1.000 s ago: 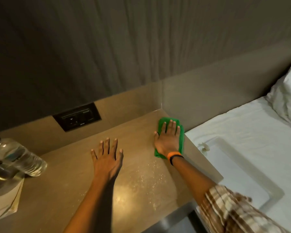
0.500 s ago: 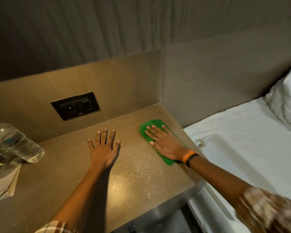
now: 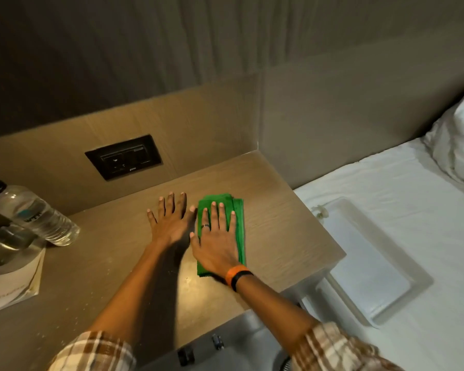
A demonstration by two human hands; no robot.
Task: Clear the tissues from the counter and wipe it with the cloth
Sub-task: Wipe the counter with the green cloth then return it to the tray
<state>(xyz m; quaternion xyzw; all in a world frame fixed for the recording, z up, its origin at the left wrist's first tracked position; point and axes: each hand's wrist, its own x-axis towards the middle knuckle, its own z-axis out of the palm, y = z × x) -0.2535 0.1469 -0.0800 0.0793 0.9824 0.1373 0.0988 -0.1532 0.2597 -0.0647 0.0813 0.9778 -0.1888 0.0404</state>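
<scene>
Head view: my right hand [image 3: 214, 242] lies flat on the green cloth [image 3: 239, 210], with the fingers [image 3: 213, 218] straight and spread. It presses the cloth on the counter [image 3: 279, 210] and grips nothing. My left hand [image 3: 169, 223] is flat on the bare wood just beside my right thumb. Its fingers are also released and hold nothing. The cloth is folded under my right palm, and its edges show beyond my fingertips and past my little finger.

I see no tissue on the counter, so I judge that the clearing is done and the wiping is in hand. Pale specks [image 3: 188, 279] lie on the wood behind my right wrist, toward me. The next move, I think, is to drag the cloth back over them with even pressure. My left hand must first lift away, because it lies in the path to the left.

Well to the left of my left fingers there is a water bottle [image 3: 35, 212] and a booklet [image 3: 11, 285]. They block that end. Beyond my fingertips a dark socket plate [image 3: 123, 156] sits in the back panel. To the right of my right hand the counter ends above a bed [image 3: 386, 183] with a white tray [image 3: 373, 263], so the specks should not go over that edge.
</scene>
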